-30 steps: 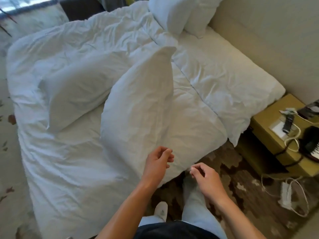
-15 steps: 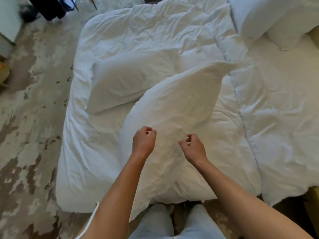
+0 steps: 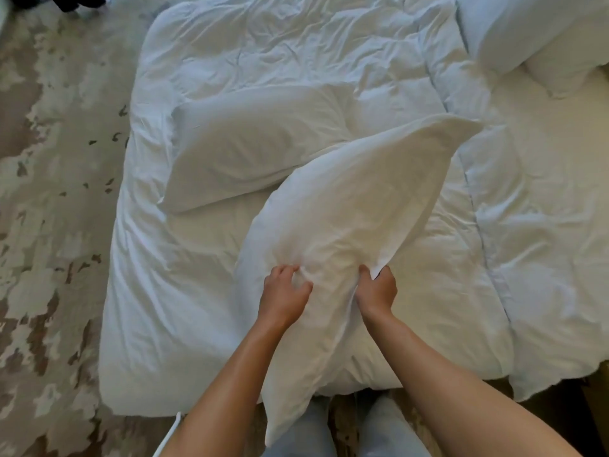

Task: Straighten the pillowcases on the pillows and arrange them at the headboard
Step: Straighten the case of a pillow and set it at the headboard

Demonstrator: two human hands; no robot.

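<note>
A white pillow (image 3: 346,206) lies slanted on the bed in front of me, its near corner hanging over the bed's edge. My left hand (image 3: 283,293) grips a bunch of its pillowcase, which puckers under the fingers. My right hand (image 3: 375,291) pinches the case's right edge, thumb on top. A second white pillow (image 3: 244,146) lies flat on the duvet behind and to the left. Two more pillows (image 3: 527,31) are stacked at the top right corner.
The crumpled white duvet (image 3: 296,47) covers the left part of the bed; a bare white sheet (image 3: 543,225) shows on the right. Patterned beige carpet (image 3: 56,225) runs along the left. My legs in light jeans (image 3: 303,433) stand against the bed's near edge.
Both hands have reached forward from open air onto the near pillow and taken hold of its case. The view has swung left and down over the bed.
</note>
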